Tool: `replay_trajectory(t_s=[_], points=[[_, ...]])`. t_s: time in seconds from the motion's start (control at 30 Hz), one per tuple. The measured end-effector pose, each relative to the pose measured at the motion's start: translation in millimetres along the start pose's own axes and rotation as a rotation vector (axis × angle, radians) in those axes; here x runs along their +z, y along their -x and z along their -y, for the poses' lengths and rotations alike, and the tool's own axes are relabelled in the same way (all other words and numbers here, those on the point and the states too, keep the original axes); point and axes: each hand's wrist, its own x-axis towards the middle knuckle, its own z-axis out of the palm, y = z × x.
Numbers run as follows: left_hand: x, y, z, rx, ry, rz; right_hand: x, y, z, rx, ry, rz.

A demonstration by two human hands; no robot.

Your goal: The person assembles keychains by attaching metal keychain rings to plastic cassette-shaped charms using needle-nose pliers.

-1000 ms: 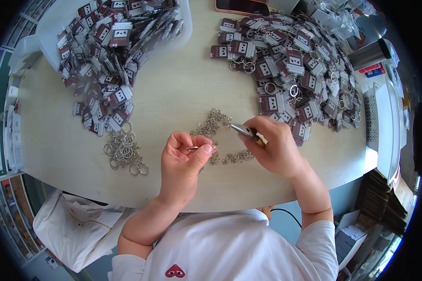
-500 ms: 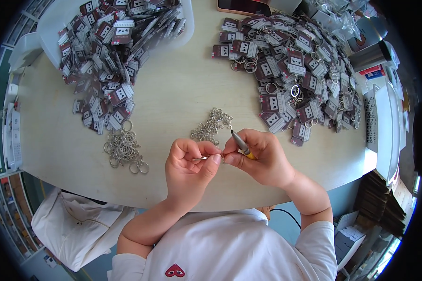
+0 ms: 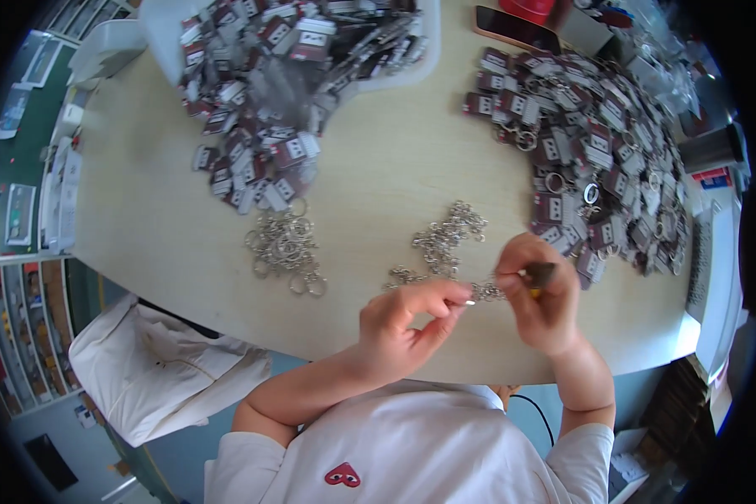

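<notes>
My left hand [image 3: 403,328] is pinched at the fingertips. A pale, shiny bit of a metal ring [image 3: 470,303] pokes out there; the rest is hidden by the fingers. My right hand [image 3: 542,294] is closed around pliers [image 3: 539,275] with a dark tip and a yellow grip, smeared by motion. A small gap separates the two hands. Just beyond them lies a pile of small metal links [image 3: 449,239], some of it reaching between and behind my fingers. Farther left is a heap of larger split key rings [image 3: 284,241].
At the back left, a translucent bin [image 3: 433,50] spills dark-red and grey flat charms [image 3: 252,151] onto the table [image 3: 378,168]. A large heap of charms with rings attached [image 3: 596,160] covers the right side. Behind it lie a phone [image 3: 517,30] and a metal cup [image 3: 710,151].
My hands have moved apart, the right one going right with the pliers. The whole view has shifted, so the table's contents appear farther right.
</notes>
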Motion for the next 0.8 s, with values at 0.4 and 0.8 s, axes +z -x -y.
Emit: replay_trajectory(t_s=[0.4,0.8], points=[[-146.5,-66.7,9.9,-0.208,-1.470,0.048,-9.5,-8.2,-0.6,-0.117,0.048,-0.155],[-140.5,-73.7,-10.3,-0.065,-1.124,-0.027,-15.9,-6.7,-1.5,-0.012,0.020,-0.089]])
